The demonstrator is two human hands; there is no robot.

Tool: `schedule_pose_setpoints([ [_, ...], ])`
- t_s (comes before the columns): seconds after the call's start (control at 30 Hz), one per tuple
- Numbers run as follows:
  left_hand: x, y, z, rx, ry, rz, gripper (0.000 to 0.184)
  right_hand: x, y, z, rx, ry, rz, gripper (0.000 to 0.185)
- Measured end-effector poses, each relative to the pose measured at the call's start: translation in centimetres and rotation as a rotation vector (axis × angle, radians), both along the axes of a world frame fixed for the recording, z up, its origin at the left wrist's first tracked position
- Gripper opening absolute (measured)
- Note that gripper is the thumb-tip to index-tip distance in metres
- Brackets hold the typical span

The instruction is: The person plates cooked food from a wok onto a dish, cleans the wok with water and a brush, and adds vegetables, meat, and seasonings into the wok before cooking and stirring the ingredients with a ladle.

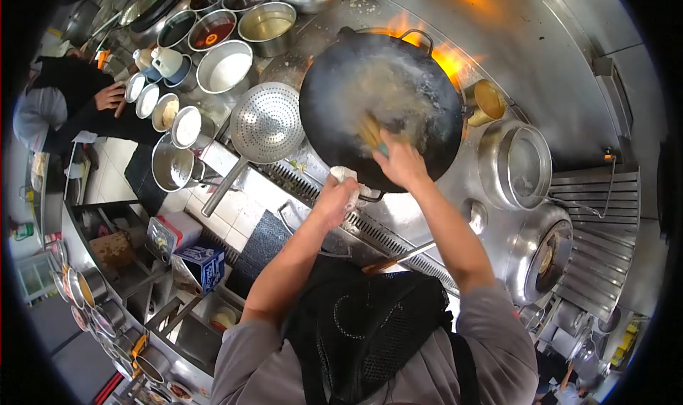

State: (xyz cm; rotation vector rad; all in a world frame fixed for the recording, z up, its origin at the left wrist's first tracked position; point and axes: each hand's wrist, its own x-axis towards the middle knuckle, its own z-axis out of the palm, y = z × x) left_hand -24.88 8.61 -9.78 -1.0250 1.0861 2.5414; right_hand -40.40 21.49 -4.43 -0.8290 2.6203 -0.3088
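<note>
A large black wok (pixel 327 113) sits over a burner, with flames rising past its far rim and steam or smoke blurring its inside. My right hand (pixel 400 162) reaches over the wok, closed around a bamboo wok brush (pixel 368 130) whose tan bristles point down into the cloudy liquid. At the near rim my left hand (pixel 336 200) is closed on a folded white cloth (pixel 344 174), beside the wok's near loop handle (pixel 371 197). How firmly the cloth wraps that handle is hidden.
Left of the wok rests a perforated strainer (pixel 267 123). Metal pots (pixel 267 29) and seasoning bowls (pixel 188 126) crowd the upper left. A ladle (pixel 474 216) lies near my right forearm. Steel pots (pixel 525 164) stand at right. Another person's hand (pixel 109 97) is at far left.
</note>
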Motion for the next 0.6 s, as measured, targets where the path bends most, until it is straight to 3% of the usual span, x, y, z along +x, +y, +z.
schedule_pose_setpoints([
  [0.1, 0.2, 0.3, 0.9, -0.041, 0.026, 0.024, 0.032, 0.7, 6.4, 2.4, 0.27, 0.059, 0.077, 0.063],
  [0.17, 0.3, -0.2, 0.7, 0.005, -0.007, -0.02, 0.03, -3.2, 10.7, 0.8, 0.339, 0.181, 0.016, 0.067],
  [0.23, 0.4, -0.9, 1.1, 0.043, -0.017, -0.066, 0.033, -7.2, 8.8, 1.2, 0.252, 0.32, -0.098, 0.067],
  [0.37, 0.2, -1.2, 3.0, 0.067, -0.078, -0.042, 0.038, -9.6, -0.1, -4.1, -0.185, 0.171, -0.156, 0.06],
  [0.43, 0.1, -1.2, 1.8, 0.007, -0.098, -0.1, 0.038, -5.6, -4.3, -1.8, -0.335, -0.344, -0.413, 0.065],
  [0.57, 0.4, -0.3, 1.8, -0.018, 0.011, -0.048, 0.035, -0.8, -3.1, -1.1, -0.236, -0.549, -0.356, 0.068],
  [0.6, 0.4, 0.0, 2.3, -0.019, 0.024, 0.009, 0.032, -0.1, -0.7, -2.0, -0.271, -0.414, -0.132, 0.068],
])
